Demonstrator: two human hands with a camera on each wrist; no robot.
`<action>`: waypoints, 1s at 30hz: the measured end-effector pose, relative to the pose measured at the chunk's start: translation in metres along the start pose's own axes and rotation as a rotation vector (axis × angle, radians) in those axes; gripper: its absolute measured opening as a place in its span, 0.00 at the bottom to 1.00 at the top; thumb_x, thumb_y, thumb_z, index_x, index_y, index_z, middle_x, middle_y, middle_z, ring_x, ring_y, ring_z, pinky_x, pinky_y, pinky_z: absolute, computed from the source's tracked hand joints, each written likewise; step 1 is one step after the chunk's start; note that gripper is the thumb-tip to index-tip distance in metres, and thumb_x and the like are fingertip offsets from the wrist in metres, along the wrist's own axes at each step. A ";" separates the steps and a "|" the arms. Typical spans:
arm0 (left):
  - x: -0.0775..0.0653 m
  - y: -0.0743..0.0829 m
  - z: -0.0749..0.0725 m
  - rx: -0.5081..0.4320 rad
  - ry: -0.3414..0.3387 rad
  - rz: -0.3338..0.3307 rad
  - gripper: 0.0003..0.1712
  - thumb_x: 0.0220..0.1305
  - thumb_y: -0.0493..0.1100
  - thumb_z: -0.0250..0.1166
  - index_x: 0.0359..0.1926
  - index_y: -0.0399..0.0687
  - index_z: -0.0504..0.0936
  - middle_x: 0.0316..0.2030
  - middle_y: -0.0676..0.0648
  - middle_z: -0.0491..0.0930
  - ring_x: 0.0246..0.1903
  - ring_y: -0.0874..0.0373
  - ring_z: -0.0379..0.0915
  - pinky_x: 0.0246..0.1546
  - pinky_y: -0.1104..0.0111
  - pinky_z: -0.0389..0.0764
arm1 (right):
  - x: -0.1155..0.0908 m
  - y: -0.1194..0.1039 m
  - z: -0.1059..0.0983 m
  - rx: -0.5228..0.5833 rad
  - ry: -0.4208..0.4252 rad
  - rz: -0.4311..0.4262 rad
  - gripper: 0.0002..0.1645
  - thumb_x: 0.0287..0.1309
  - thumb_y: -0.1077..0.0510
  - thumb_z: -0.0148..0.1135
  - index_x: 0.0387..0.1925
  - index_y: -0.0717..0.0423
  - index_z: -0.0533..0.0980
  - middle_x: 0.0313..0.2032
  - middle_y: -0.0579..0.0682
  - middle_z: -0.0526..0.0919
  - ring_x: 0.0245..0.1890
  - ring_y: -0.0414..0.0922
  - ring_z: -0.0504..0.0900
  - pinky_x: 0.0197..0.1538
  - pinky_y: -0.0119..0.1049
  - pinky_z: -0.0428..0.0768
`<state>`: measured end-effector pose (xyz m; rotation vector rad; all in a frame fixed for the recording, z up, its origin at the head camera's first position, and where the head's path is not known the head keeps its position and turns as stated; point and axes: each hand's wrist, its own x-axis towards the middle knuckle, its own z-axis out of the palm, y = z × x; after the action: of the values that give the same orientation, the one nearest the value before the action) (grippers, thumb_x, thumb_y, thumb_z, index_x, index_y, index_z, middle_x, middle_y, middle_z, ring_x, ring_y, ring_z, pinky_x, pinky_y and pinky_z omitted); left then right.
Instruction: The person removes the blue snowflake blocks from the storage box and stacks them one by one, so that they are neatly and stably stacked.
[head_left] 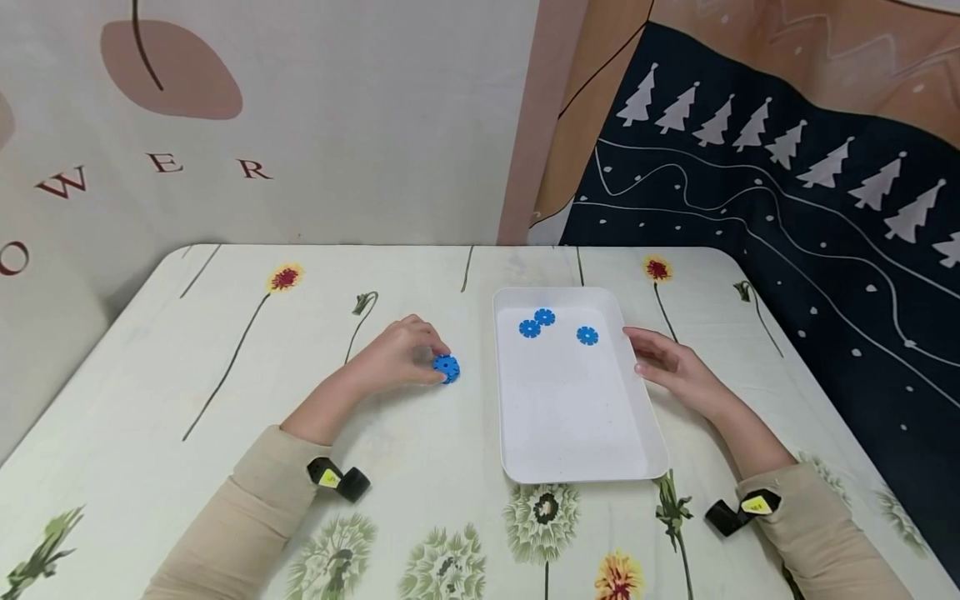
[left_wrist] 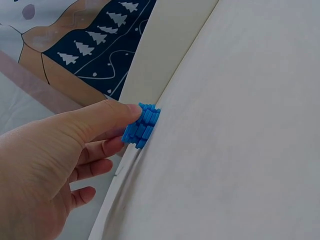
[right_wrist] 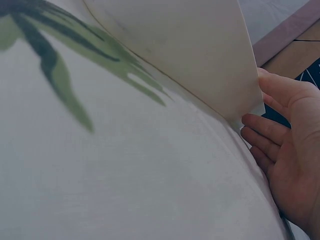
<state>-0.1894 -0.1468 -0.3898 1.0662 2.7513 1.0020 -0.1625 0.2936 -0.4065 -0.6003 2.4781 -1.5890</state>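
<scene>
My left hand point(head_left: 397, 358) pinches a short stack of blue notched plastic discs point(head_left: 446, 368) between thumb and fingers, left of the white tray. In the left wrist view the stacked discs point(left_wrist: 142, 126) show edge-on under the thumb tip, and the other fingers are loosely bent. The white rectangular tray point(head_left: 577, 425) holds three loose blue discs point(head_left: 587, 336) near its far end. Beside the tray's right side is my right hand point(head_left: 678, 371), its fingertips at the rim and its fingers relaxed. The right wrist view shows those fingers point(right_wrist: 267, 132) against the tray's outer wall point(right_wrist: 200, 55).
A pale cloth point(head_left: 225, 492) printed with flowers covers the table. Behind it stands a light wall hanging point(head_left: 360, 125) with letters. A dark hanging point(head_left: 750, 192) with white trees lies along the right. Each sleeve carries a small black wrist camera point(head_left: 337, 479).
</scene>
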 end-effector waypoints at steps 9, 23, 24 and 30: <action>0.000 0.000 0.000 -0.003 -0.004 0.003 0.17 0.46 0.43 0.77 0.39 0.43 0.86 0.36 0.53 0.81 0.44 0.55 0.69 0.45 0.59 0.70 | 0.000 0.000 0.000 -0.006 0.006 0.011 0.31 0.66 0.62 0.57 0.68 0.62 0.61 0.62 0.63 0.68 0.57 0.36 0.68 0.56 0.21 0.63; 0.011 0.022 -0.014 -0.089 0.068 -0.023 0.19 0.56 0.43 0.71 0.47 0.38 0.84 0.38 0.44 0.81 0.44 0.51 0.69 0.45 0.54 0.71 | 0.001 0.001 0.000 0.004 0.006 0.010 0.31 0.66 0.63 0.57 0.68 0.63 0.61 0.62 0.64 0.67 0.57 0.36 0.68 0.56 0.21 0.64; 0.013 0.024 -0.015 -0.088 0.068 -0.025 0.19 0.57 0.43 0.71 0.47 0.38 0.84 0.38 0.44 0.81 0.44 0.51 0.69 0.45 0.54 0.71 | 0.001 0.001 0.000 0.003 0.006 0.011 0.31 0.66 0.63 0.57 0.68 0.64 0.61 0.62 0.64 0.67 0.57 0.35 0.68 0.56 0.20 0.64; 0.029 0.037 -0.014 -0.067 0.060 -0.052 0.21 0.57 0.45 0.71 0.50 0.40 0.83 0.40 0.44 0.80 0.45 0.51 0.68 0.45 0.53 0.73 | 0.001 0.000 0.001 -0.001 0.009 0.014 0.31 0.65 0.63 0.57 0.68 0.63 0.61 0.62 0.64 0.68 0.56 0.35 0.68 0.56 0.20 0.64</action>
<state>-0.1924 -0.1159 -0.3518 0.9661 2.7540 1.1286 -0.1628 0.2925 -0.4067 -0.5754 2.4840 -1.5895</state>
